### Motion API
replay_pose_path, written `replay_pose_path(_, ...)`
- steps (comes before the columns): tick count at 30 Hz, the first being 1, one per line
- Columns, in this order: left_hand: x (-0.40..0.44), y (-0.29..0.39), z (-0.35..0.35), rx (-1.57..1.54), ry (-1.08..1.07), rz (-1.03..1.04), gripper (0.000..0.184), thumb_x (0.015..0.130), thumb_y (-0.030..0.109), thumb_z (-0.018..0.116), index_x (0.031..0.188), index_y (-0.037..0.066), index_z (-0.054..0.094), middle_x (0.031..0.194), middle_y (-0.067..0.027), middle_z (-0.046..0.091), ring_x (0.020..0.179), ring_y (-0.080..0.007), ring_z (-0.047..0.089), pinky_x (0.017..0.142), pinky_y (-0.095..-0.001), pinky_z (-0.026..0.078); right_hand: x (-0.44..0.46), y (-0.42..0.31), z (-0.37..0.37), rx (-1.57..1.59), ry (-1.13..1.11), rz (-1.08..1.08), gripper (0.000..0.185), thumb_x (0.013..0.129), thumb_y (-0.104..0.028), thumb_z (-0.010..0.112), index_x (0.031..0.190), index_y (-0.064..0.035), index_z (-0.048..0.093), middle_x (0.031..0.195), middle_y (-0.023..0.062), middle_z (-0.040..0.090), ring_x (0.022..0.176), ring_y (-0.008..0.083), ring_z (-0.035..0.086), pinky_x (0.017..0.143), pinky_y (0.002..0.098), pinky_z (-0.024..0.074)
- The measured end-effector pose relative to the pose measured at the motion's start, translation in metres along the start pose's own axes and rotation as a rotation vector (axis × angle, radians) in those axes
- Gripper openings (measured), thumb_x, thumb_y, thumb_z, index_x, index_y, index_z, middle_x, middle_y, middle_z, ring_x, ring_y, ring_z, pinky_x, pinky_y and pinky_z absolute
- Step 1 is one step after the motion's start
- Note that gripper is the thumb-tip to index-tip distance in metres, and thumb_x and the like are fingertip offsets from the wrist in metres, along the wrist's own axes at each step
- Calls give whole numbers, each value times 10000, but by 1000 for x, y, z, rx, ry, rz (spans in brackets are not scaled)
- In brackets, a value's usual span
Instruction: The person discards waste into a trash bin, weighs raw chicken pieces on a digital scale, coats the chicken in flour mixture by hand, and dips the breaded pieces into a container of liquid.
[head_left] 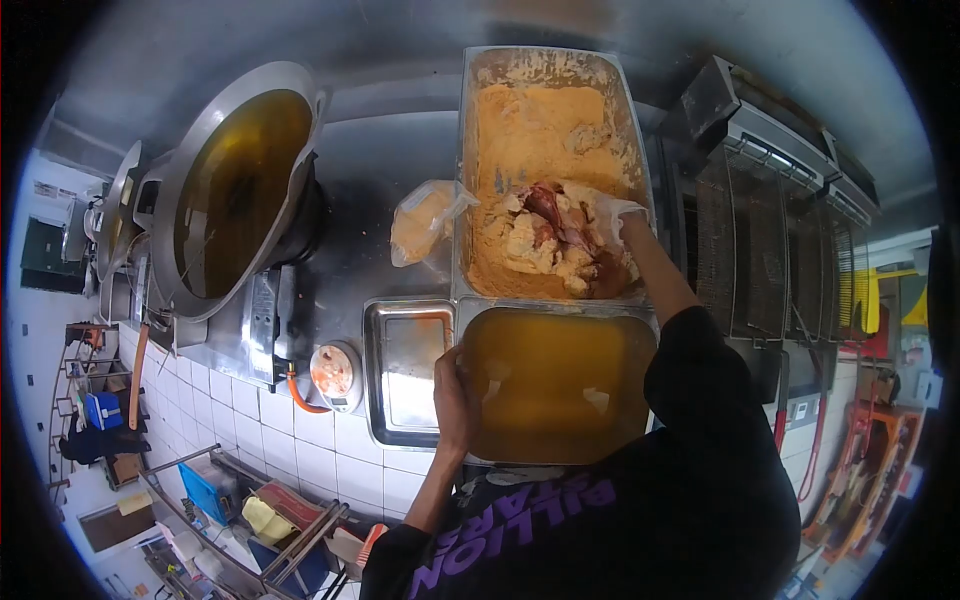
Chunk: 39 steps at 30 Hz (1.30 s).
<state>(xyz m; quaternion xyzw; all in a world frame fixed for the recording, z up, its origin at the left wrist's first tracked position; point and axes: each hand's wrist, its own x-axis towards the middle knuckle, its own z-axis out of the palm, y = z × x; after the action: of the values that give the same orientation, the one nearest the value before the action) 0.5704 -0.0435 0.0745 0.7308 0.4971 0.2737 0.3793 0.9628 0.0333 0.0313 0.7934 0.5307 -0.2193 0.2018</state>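
Observation:
My left hand (455, 405) rests bare against the left rim of a metal pan of yellow-brown liquid (545, 385), its fingers together at the edge. Inside a long metal tray (467, 130) lies orange flour (540, 120), with flour-coated raw meat pieces (555, 235) near the front. My right hand (622, 235), seemingly in a clear plastic glove or bag, reaches over the tray's right side to the meat; its fingers are hidden. A plastic bag of orange powder (422, 222) sits left of the tray. An empty shallow metal tray (410, 340) adjoins the liquid pan.
At the left, a large wok of oil (245, 190) stands on a burner. A small scale with a stained top (333, 372) is near the counter's front edge. Wire fryer baskets (735, 250) stand at the right. Racks with boxes (265, 510) fill the lower left.

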Motion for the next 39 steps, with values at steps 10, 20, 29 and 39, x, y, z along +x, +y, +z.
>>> replay_pose_path(10,-3,2,-1,7,-23,-42,330,844,-17,460,1173,-36,440,1073,-229,534,957,-357,546,817,-389,436,-6,-28,-69,-90,-53,-34,470,701,-253,661,1127,-74,573,1070,151,599,958,290,578,815,383,479)
replay_pose_path(20,-1,-3,-1,-23,1,13,375,814,-16,504,1182,-33,433,1110,-230,529,1007,-360,547,834,-385,443,-10,-35,-2,-16,-123,-94,471,692,-252,674,1115,-69,577,1052,152,604,937,288,585,800,378,483)
replay_pose_path(29,-2,7,-4,-39,-48,-65,359,829,-38,464,1185,-29,423,1062,-232,520,938,-379,538,778,-410,441,-3,-42,-15,-21,-67,-79,446,691,-253,679,1085,-67,587,1021,152,614,894,281,596,775,370,487)
replay_pose_path(39,-5,-9,2,-14,15,2,335,836,-24,455,1170,-32,429,1070,-232,548,974,-386,555,824,-414,448,-14,-22,-32,-36,16,-84,418,690,-255,684,1052,-63,598,986,151,624,846,273,608,748,362,492)
